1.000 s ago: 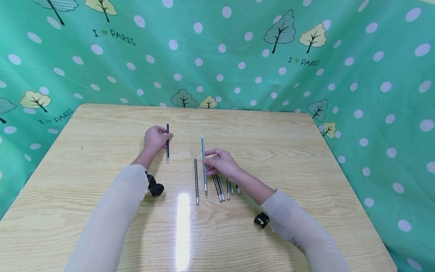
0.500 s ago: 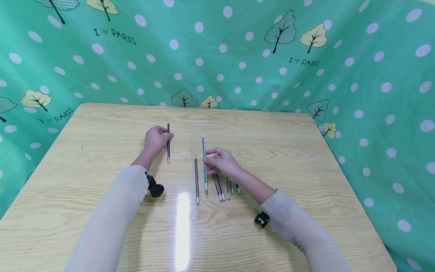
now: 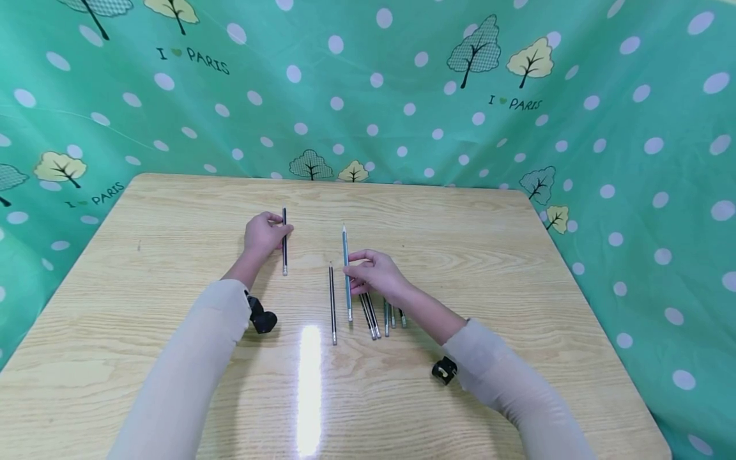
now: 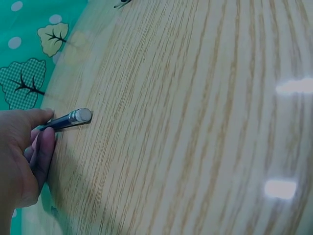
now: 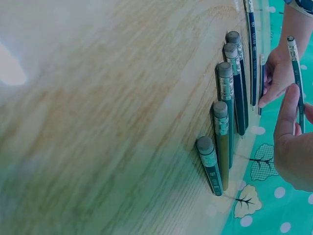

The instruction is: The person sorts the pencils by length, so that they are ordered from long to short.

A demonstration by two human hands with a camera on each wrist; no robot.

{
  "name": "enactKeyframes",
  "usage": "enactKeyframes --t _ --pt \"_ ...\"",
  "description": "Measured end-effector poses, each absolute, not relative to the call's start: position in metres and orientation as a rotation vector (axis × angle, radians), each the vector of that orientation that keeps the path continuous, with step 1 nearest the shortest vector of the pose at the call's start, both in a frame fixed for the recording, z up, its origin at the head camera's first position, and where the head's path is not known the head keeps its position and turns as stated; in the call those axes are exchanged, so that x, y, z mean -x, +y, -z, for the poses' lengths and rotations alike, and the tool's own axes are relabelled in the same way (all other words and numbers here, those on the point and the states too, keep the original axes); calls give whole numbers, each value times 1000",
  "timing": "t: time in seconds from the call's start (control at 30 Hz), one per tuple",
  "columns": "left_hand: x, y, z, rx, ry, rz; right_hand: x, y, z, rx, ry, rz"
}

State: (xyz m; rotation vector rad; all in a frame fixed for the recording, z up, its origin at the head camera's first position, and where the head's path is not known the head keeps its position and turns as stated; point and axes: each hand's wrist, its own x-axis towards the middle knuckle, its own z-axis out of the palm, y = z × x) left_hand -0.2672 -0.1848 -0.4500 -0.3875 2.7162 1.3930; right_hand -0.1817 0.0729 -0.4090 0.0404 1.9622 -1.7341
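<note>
A dark pencil (image 3: 284, 260) stands near the table's far left half, pinched between thumb and fingers of my left hand (image 3: 262, 237). Its eraser end (image 4: 82, 115) points toward the camera in the left wrist view. My right hand (image 3: 376, 276) pinches a light blue pencil (image 3: 345, 246) by its middle, point away from me; in the right wrist view this pencil (image 5: 295, 61) appears raised off the table. Between the hands lies another dark pencil (image 3: 333, 313). Under and beside the right hand are several more pencils (image 3: 368, 318), dark and greenish, their upper parts hidden by that hand.
The wooden table (image 3: 460, 249) reaches back to a green polka-dot cloth (image 3: 368, 83), which also hangs along the right side. A bright light reflection crosses the tabletop in front. Black wrist cameras (image 3: 263, 317) sit at both cuffs.
The light blue pencil in my right hand has shifted very slightly to the right. My left hand and its dark pencil stay in place, as do the lying pencils.
</note>
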Motion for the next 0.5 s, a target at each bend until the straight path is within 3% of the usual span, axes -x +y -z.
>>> enactKeyframes --t 0.5 --pt "264 -185 449 379 2711 -1415 189 67 405 -11 1963 1727"
